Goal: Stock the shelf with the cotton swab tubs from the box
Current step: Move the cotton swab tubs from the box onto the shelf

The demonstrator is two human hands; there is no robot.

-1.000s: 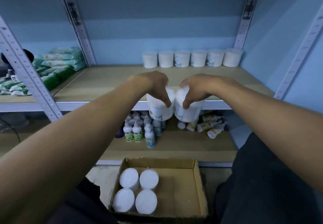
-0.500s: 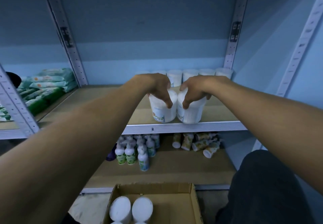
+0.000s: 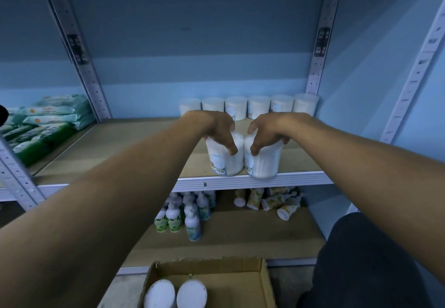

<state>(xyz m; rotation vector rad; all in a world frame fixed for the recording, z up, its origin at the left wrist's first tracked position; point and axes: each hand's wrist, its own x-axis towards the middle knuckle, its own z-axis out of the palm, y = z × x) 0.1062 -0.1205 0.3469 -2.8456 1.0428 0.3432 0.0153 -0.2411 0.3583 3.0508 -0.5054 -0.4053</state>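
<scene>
Two white cotton swab tubs stand side by side at the front edge of the wooden shelf (image 3: 134,153). My left hand (image 3: 218,129) grips the left tub (image 3: 224,163) from above. My right hand (image 3: 266,132) grips the right tub (image 3: 263,163) the same way. Both tubs rest upright on the shelf board. A row of several more tubs (image 3: 258,106) lines the shelf's back wall. Below, the open cardboard box (image 3: 263,281) holds more tubs; two white lids (image 3: 175,294) show at the frame's bottom.
Green and teal wipe packs (image 3: 45,124) are stacked on the shelf to the left. The lower shelf holds upright bottles (image 3: 183,214) and toppled small tubes (image 3: 269,200). Metal uprights (image 3: 315,67) frame the bay. A dark trouser leg (image 3: 366,264) fills the lower right.
Both hands have carried the two tubs up from below the shelf edge and set them on the front of the shelf board. The camera has tilted upward.
</scene>
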